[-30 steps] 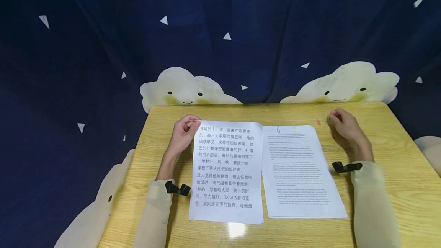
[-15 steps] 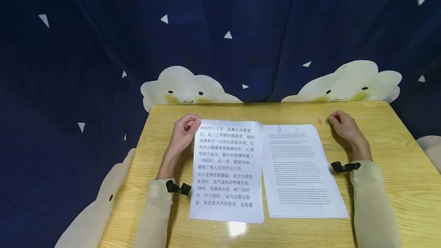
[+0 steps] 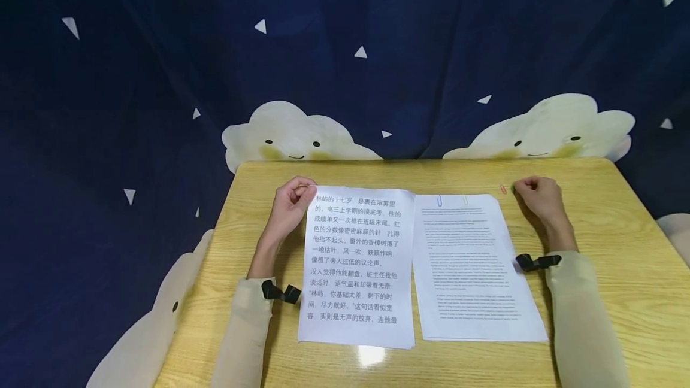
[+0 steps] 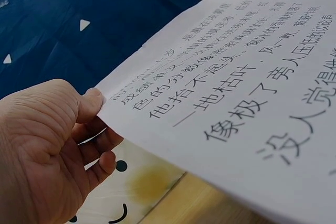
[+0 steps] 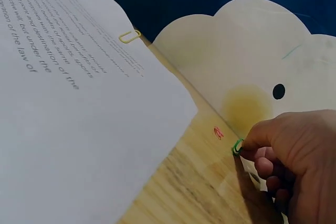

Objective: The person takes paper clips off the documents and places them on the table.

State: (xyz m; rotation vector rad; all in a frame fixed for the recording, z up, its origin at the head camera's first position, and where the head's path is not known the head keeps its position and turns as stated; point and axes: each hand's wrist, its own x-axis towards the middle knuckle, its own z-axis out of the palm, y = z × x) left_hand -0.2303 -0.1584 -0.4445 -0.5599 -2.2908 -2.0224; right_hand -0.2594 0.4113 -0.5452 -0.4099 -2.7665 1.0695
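My left hand (image 3: 290,205) pinches the upper left corner of a sheet stack (image 3: 356,268) printed with large Chinese characters. In the left wrist view that corner of the paper (image 4: 210,77) is raised, with the thumb on top. My right hand (image 3: 541,202) is at the far right, its thumb and fingers pinching a small green paper clip (image 5: 237,147). Close to its left lies a red paper clip (image 3: 504,189) on the table. Beside the first stack lies an English-printed stack (image 3: 474,274), with a blue paper clip (image 3: 439,200) and a yellow paper clip (image 3: 466,199) on its top edge.
Both stacks lie on a wooden table (image 3: 620,292), side by side with their edges meeting. Behind the table hangs a dark blue curtain (image 3: 323,17) with white triangles and clouds. Black camera mounts (image 3: 280,292) sit on both wrists.
My right hand has shifted slightly left, closer to the red paper clip, its fingers now covering more of the green one. My left hand keeps its pinch on the corner. The view drifts slightly.
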